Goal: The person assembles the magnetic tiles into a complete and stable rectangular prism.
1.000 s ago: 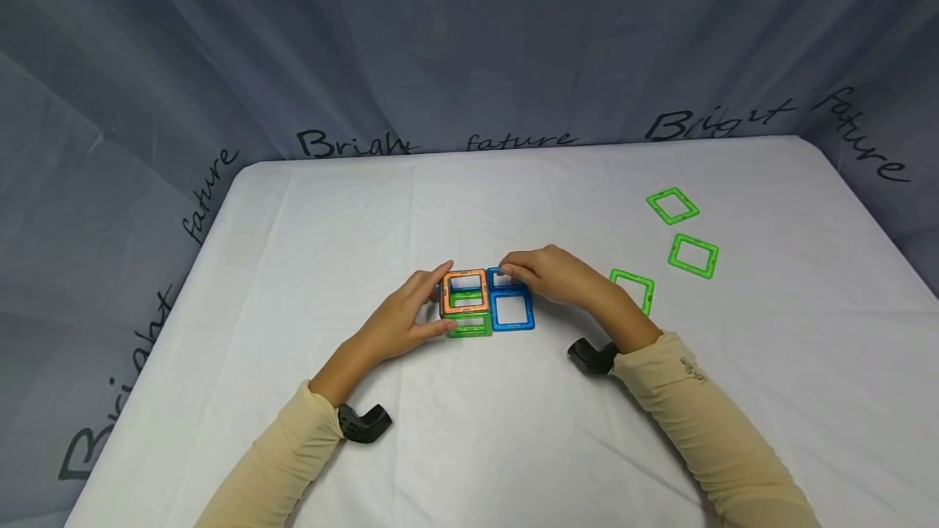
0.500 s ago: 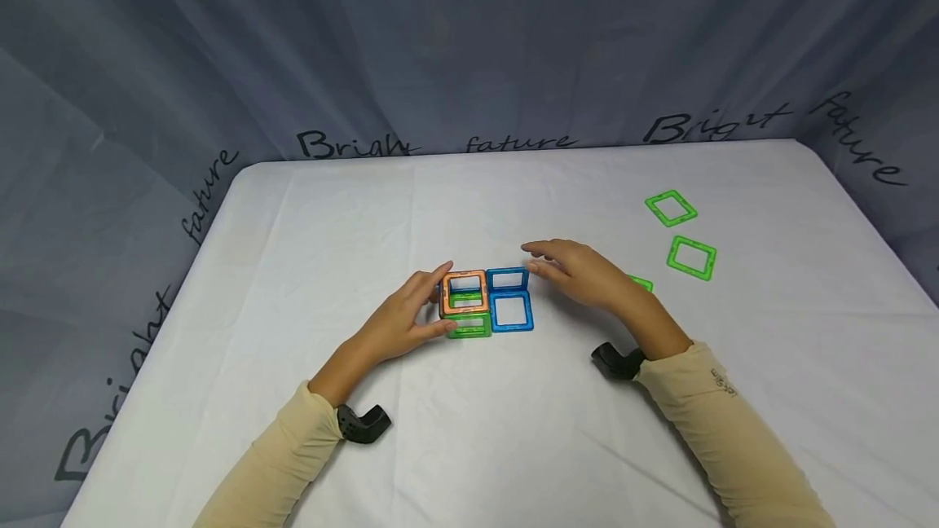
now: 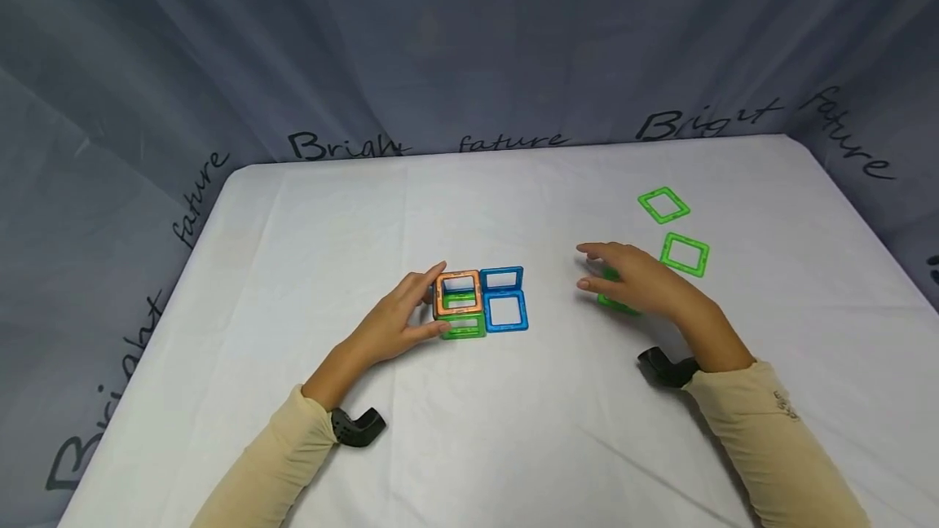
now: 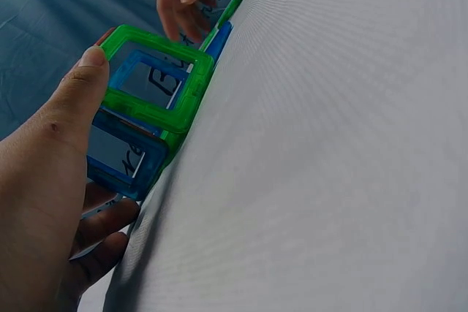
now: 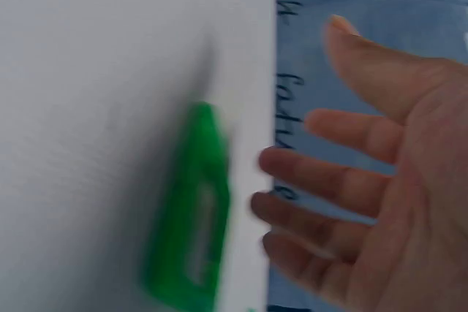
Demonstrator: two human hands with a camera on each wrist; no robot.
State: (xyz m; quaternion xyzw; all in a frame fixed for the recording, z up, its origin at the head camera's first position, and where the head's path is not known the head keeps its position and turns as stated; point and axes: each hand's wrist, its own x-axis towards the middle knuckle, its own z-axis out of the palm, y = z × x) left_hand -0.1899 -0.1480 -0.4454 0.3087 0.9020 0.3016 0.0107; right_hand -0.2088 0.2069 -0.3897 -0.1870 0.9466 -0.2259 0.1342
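While the left hand (image 3: 385,324) pinches the cube (image 3: 478,293), the right hand (image 3: 638,277) hovers spread over a green square (image 5: 170,242), well inside the table edges (image 3: 513,155).

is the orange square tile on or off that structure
On: the head view shows the orange square tile atop the structure, green and blue edges visible through its opening.
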